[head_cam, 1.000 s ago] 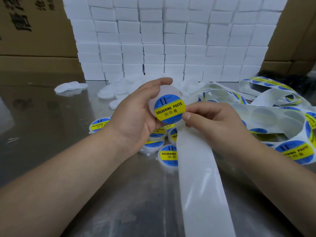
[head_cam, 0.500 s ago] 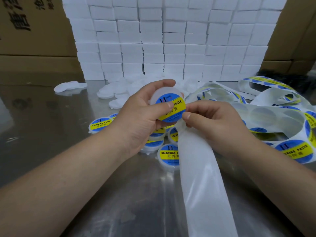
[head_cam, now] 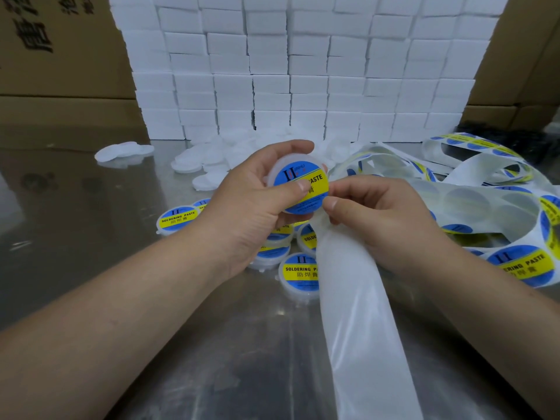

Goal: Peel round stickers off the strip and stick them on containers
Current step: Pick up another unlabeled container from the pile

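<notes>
Nearest: bare strip [head_cam: 360, 328], no stickers on this stretch, running up the steel surface [head_cam: 197, 374] from the bottom edge to the right hand [head_cam: 385, 222]. Right fingers [head_cam: 333, 204] are closed together and pinch the strip's upper end, just beside the held container.

Left hand [head_cam: 248, 213] grips a round white container [head_cam: 281, 165] raised off the surface. Its fingers are curled around the rim, thumb flat on the blue-and-yellow sticker [head_cam: 291, 177] on the lid.

Below the hands, a cluster of labelled containers [head_cam: 298, 272] lies on the surface, with one apart to the left. To the right are loose strip loops [head_cam: 527, 265] carrying stickers.

Farther out, white discs [head_cam: 209, 180] lie scattered. Behind them is a wall of stacked white boxes [head_cam: 303, 71], with cardboard cartons [head_cam: 60, 56] on either side.
</notes>
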Motion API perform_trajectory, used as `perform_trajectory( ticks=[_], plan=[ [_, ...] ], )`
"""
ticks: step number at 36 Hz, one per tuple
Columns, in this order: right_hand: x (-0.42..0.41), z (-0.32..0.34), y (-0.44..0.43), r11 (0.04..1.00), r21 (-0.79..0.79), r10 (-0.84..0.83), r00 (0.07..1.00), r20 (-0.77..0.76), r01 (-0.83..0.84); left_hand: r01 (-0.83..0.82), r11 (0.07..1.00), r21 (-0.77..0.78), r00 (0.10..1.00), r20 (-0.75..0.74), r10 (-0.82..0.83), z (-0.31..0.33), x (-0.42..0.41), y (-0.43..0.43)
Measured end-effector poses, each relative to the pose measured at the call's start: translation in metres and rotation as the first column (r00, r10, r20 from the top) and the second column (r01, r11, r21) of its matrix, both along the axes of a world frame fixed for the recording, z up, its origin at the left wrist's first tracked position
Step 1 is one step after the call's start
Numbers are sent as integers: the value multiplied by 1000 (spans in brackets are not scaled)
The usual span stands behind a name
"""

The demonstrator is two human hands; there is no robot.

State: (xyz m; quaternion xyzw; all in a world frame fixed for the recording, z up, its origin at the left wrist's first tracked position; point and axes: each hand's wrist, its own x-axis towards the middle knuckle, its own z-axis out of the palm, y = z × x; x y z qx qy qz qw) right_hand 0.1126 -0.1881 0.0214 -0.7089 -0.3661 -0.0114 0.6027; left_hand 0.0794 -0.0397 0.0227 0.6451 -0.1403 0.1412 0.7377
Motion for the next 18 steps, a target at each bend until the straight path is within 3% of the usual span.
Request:
perform_trajectory(
  ticks=[18],
  plan=[
    [4, -3, 0, 1000, 11, 23, 999, -38, -23, -15, 1000, 27, 1000, 14, 15, -1, 1, -1]
  ],
)
